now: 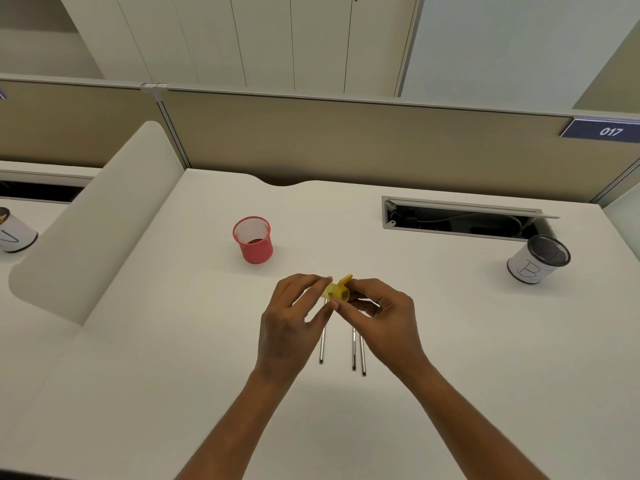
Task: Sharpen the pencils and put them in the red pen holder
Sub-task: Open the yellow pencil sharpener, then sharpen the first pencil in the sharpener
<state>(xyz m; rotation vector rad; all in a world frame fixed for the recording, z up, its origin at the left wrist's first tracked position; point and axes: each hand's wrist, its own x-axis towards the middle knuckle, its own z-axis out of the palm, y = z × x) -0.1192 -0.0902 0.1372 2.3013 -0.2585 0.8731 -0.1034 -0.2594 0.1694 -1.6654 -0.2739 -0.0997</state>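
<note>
A small yellow sharpener with its lid flipped up is held above the white desk between both hands. My left hand pinches its left side and my right hand grips its right side. Three silver-grey pencils lie side by side on the desk under my hands, their far ends hidden by my fingers. The red mesh pen holder stands upright behind and to the left of my hands, and looks empty.
A white-wrapped mesh cup marked "B" stands at the far right. An open cable tray is set in the desk behind it. A white curved divider borders the left, with another cup beyond it.
</note>
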